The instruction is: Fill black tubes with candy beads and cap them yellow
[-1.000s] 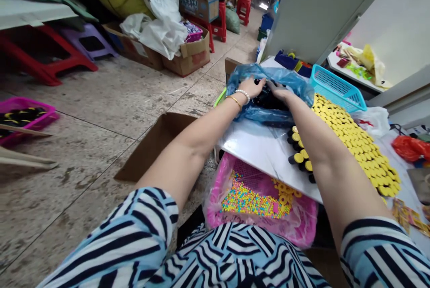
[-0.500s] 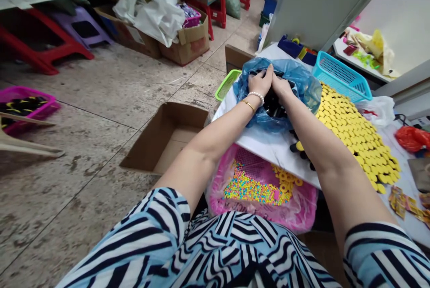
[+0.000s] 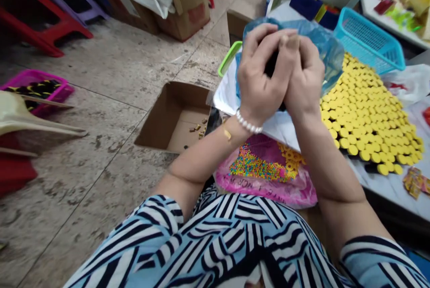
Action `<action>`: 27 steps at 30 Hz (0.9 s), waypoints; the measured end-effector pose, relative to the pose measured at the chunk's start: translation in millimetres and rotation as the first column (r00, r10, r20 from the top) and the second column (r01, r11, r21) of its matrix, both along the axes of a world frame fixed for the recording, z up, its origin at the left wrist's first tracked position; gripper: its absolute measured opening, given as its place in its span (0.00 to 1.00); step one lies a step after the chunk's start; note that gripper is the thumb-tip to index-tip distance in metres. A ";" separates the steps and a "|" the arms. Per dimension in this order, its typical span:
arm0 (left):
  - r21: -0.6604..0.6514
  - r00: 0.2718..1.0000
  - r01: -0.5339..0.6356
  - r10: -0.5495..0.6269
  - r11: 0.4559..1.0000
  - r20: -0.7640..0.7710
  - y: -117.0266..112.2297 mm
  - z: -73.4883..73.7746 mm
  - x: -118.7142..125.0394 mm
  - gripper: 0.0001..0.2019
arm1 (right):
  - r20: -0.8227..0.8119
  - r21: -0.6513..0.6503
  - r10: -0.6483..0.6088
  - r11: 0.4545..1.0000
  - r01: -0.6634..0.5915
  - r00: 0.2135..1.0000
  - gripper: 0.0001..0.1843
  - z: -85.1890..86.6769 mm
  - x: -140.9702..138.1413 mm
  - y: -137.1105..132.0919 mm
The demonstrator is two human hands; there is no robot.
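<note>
Pressing left hand (image 3: pixel 262 73) and right hand (image 3: pixel 304 77) together over a blue plastic bag (image 3: pixel 327 50), fingers curled around something dark (image 3: pixel 271 65), grip unclear; parting them looks like the next need.

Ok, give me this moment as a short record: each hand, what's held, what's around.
left hand: cupped against the right, pearl bracelet on the wrist
right hand: pressed against the left
held: dark item, mostly hidden, kind unclear
behind hands: blue plastic bag
to the right: yellow round tops packed in rows
nearest body: pink bag of coloured beads
</note>
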State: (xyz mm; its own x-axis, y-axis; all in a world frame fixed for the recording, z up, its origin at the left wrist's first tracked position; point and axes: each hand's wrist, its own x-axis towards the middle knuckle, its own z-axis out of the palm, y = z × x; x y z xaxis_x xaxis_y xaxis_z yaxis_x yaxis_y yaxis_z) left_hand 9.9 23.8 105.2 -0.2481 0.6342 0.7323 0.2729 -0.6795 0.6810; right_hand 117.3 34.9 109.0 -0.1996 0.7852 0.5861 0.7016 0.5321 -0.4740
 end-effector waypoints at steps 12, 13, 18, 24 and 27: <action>-0.452 0.982 -0.030 -0.057 0.891 -0.179 -158.7 -148.0 -53.0 0.18 | -0.399 -0.412 -0.192 0.911 0.012 0.897 0.14 -161.2 -52.9 -161.0; -0.466 0.982 -0.017 -0.073 0.884 -0.175 -155.3 -153.5 -47.0 0.19 | -0.388 -0.426 -0.212 0.904 0.029 0.897 0.15 -167.7 -48.9 -157.2; -0.551 0.962 0.096 -0.220 0.829 -0.164 -118.7 -163.4 -16.1 0.25 | -0.248 -0.490 -0.158 0.872 0.017 0.956 0.21 -177.4 -13.3 -123.2; -0.670 0.781 0.149 -0.502 0.727 -0.372 -112.2 -128.2 -52.8 0.29 | 0.043 -0.500 -0.079 0.861 0.090 0.996 0.33 -142.3 27.5 -150.1; -0.557 0.769 0.217 -0.492 0.801 -0.408 -93.7 -84.7 -66.4 0.22 | -0.001 -0.495 0.118 0.863 -0.103 0.993 0.25 -87.3 36.0 -159.6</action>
